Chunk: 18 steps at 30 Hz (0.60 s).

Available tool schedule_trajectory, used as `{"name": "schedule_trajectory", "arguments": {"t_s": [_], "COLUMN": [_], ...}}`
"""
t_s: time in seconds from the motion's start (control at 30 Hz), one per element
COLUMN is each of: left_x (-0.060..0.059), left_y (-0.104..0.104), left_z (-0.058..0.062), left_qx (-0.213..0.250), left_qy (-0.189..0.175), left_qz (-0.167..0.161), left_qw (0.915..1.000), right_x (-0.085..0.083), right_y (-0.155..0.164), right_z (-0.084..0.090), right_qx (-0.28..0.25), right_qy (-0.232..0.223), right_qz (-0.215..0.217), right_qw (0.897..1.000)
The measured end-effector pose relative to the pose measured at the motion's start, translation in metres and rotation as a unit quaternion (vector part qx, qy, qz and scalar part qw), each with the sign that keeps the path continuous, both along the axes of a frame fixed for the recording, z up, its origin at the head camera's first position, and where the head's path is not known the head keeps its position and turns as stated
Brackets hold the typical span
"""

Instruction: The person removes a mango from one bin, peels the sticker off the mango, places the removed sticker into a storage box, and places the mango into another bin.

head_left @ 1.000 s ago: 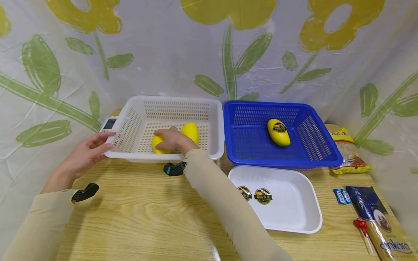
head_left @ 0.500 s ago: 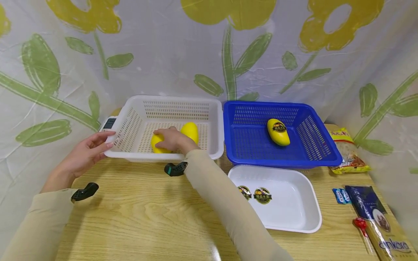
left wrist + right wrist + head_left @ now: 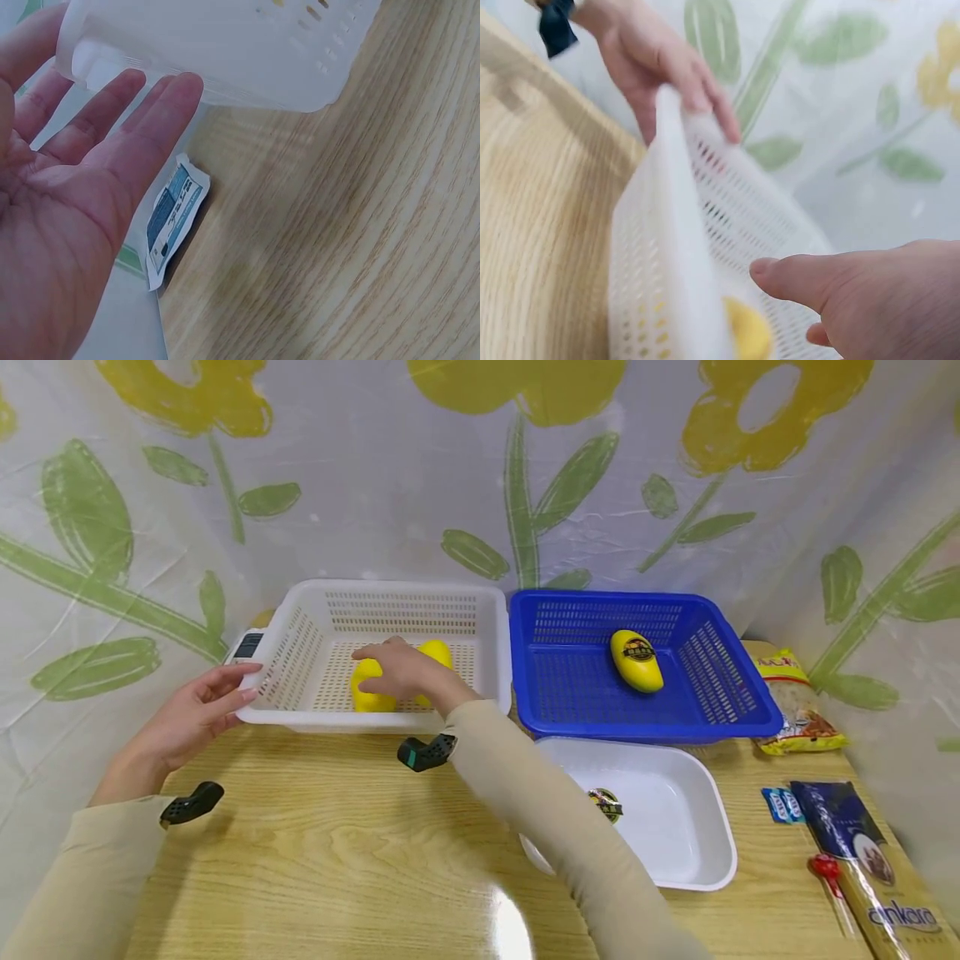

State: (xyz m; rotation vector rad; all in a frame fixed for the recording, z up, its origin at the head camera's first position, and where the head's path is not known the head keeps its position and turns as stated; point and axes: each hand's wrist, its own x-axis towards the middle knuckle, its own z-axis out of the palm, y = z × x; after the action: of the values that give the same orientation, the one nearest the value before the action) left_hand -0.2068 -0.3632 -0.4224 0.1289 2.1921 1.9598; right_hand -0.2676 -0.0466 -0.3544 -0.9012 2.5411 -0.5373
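Two yellow mangoes sit in the white perforated basket [image 3: 405, 587]. My right hand [image 3: 408, 668] is over them, thumb and fingers spread loosely above the left mango [image 3: 371, 689]. That hand partly hides the second mango [image 3: 437, 652]. The right wrist view shows a gap between the thumb and the mango [image 3: 748, 330]. At the basket's front left corner my left hand [image 3: 191, 714] touches the rim with fairly straight fingers. A third mango [image 3: 637, 664], bearing a dark sticker, lies in the blue basket [image 3: 573, 729].
A white tray [image 3: 693, 843] with a sticker stands before the blue basket. To the right lie a yellow bag [image 3: 798, 702], blue packets [image 3: 782, 806], a red lollipop [image 3: 825, 866] and a dark-and-gold bag [image 3: 870, 860]. A white-and-blue packet [image 3: 176, 221] lies near my left hand.
My right hand has come off the left mango, rising and shifting slightly right. That mango now shows more and appears more upright. My left hand stays at the rim.
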Motion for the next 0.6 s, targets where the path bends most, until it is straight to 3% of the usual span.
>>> {"name": "schedule_trajectory", "arguments": {"t_s": [0.17, 0.3, 0.47, 0.6], "left_x": [-0.001, -0.001, 0.0, 0.003], "left_y": [0.002, 0.005, 0.007, 0.003], "left_z": [0.0, 0.0, -0.001, -0.002], "left_qx": [0.0, -0.002, 0.01, 0.04], "left_qy": [0.0, 0.001, 0.003, 0.01], "left_qz": [-0.001, -0.001, -0.007, -0.011], "left_qw": [1.0, 1.0, 0.9999, 0.9991], "right_x": [0.027, 0.054, 0.088, 0.108], "right_y": [0.036, 0.081, 0.149, 0.201], "right_z": [0.027, 0.039, 0.038, 0.027], "right_qx": [-0.027, -0.072, -0.18, -0.28], "right_qy": [0.044, 0.086, 0.097, 0.085], "right_qz": [0.043, 0.054, 0.012, -0.054], "right_qw": [0.998, 0.992, 0.979, 0.955]}}
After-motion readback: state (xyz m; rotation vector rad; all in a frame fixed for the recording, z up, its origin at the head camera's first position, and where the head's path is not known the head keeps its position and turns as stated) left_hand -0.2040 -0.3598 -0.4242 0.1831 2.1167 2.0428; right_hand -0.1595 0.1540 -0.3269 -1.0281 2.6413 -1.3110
